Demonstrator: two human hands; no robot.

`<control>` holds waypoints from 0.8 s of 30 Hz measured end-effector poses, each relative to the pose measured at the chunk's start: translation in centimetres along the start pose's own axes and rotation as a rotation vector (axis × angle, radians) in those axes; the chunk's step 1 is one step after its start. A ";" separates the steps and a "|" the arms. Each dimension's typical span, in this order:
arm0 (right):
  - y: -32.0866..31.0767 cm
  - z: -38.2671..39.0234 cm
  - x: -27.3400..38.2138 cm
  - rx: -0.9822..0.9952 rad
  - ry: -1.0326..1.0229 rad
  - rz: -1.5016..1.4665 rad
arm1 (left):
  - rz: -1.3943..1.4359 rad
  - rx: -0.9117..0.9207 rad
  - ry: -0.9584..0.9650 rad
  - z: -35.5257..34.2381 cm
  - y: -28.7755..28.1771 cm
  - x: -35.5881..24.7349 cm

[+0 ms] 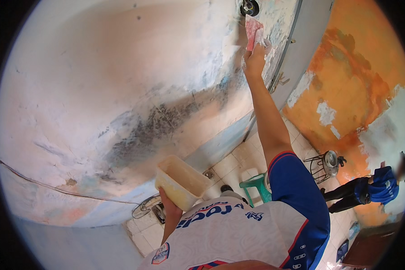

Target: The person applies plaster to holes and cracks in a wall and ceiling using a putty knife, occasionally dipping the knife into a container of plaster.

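Note:
My right hand [255, 58] is raised high along the wall, its fingers closed round a reddish-pink putty spreader [254, 32] smeared with white. The spreader's upper edge lies close under a round dark wall box [249, 7] with wires in it. Whitish filler also coats the fingers. Low in front of my body, my left hand [170, 204] grips a cream-coloured plastic tub [184, 182] by its side. The tub is tilted, and pale residue coats its inner walls. Beside the arm spreads the wall [99, 67], whitish and pinkish with a dark, stained patch [153, 121].
A green plastic stool [258, 189] stands on the tiled floor [227, 166] below. To the right are a metal-framed stand [318, 166] and a person in a blue top [382, 184] near a peeling orange wall [355, 85]. A cable [63, 189] runs along the left wall.

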State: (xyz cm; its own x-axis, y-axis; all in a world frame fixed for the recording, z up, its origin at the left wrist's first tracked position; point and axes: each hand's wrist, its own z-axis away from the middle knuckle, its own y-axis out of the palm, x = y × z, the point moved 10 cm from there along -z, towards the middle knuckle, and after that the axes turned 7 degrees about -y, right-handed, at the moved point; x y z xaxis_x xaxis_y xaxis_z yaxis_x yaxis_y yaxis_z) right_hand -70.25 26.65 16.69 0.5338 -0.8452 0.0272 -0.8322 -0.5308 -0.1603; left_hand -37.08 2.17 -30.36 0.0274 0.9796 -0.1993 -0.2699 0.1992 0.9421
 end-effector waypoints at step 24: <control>-0.6 1.6 2.5 0.233 0.079 0.068 | 0.017 -0.079 0.048 0.9 -1.2 -1.0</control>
State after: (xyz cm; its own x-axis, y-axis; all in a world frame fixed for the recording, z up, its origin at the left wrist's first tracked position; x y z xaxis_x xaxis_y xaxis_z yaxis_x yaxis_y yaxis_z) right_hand -68.17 24.99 15.24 0.4572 -0.8854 0.0843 -0.8038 -0.4519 -0.3868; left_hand -35.90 0.95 -31.03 -0.0236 0.9799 -0.1981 -0.3447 0.1780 0.9217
